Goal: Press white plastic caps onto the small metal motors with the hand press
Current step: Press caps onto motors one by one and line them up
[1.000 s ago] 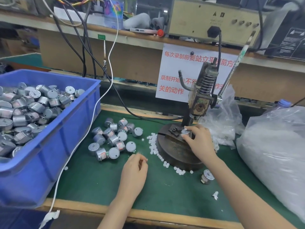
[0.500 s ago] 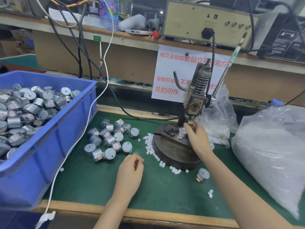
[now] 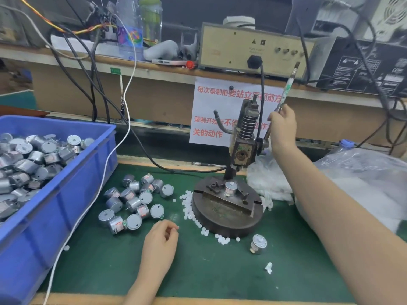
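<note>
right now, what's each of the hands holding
Left hand: pinches a small white cap.
Right hand: grips the press lever.

Blue bin [image 3: 66, 194] of silver motors [image 3: 33, 159], white caps [image 3: 189, 208] on the green bench [image 3: 220, 271], red-lettered white sign [image 3: 211, 111].

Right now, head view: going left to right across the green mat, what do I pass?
Blue bin → loose motors → white caps → press base → clear plastic bag. I left out the left hand and the lone motor because they overlap others.
</note>
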Motion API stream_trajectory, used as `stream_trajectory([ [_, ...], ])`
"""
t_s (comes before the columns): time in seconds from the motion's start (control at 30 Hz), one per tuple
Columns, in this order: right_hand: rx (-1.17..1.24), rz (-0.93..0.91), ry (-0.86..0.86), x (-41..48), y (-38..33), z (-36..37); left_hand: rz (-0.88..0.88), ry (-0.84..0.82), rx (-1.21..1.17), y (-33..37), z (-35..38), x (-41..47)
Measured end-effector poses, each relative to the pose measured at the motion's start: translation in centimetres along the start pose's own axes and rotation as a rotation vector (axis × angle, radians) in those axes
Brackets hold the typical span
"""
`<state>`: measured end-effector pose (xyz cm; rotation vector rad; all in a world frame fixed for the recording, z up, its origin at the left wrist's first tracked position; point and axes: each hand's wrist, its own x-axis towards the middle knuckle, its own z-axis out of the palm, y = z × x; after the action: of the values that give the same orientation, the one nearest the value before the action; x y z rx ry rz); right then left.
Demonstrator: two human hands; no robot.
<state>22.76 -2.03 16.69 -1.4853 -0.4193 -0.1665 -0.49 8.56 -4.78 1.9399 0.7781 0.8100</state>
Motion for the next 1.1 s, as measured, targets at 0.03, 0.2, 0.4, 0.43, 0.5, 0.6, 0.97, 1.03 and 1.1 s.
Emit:
stream_trajectory([
  [0.03, -0.007, -0.008, 0.019, 0.5, -0.5, 0.2, -0.013, 0.003, -0.017, 0.1, 0.0, 0.0],
  [0.2, -0.008, -0.025, 0.114, 2.8, -3.8, 0.1, -0.023, 0.000, -0.047, 0.5, -0.4, -0.2],
  [0.4, 0.128, -0.261, 0.151, -2.1, -3.4, -1.4, -0.032, -0.010, -0.063, 0.5, -0.4, -0.2],
  [0.43, 0.145, -0.311, 0.146, -3.6, -2.9, -1.7, -0.033, -0.011, -0.066, 0.5, -0.4, -0.2],
  [0.5, 0.171, -0.382, 0.127, -6.3, -1.3, -2.7, -0.031, -0.018, -0.057, 0.4, -0.5, -0.3],
  [0.6, 0.174, -0.434, 0.090, -8.0, -0.2, -3.6, -0.028, -0.023, -0.060, 0.4, -0.5, -0.3],
  [0.97, -0.138, -0.105, 0.142, -7.0, 4.0, -2.6, -0.045, -0.019, -0.073, 0.0, -0.4, 0.0],
  [1.03, -0.397, 0.069, -0.040, -7.8, 6.8, -1.8, -0.044, -0.022, -0.069, 0.0, -0.4, 0.0],
  [1.1, -0.512, 0.064, -0.174, -8.9, 8.8, -0.7, -0.043, -0.023, -0.076, 0.0, -0.4, 0.0],
])
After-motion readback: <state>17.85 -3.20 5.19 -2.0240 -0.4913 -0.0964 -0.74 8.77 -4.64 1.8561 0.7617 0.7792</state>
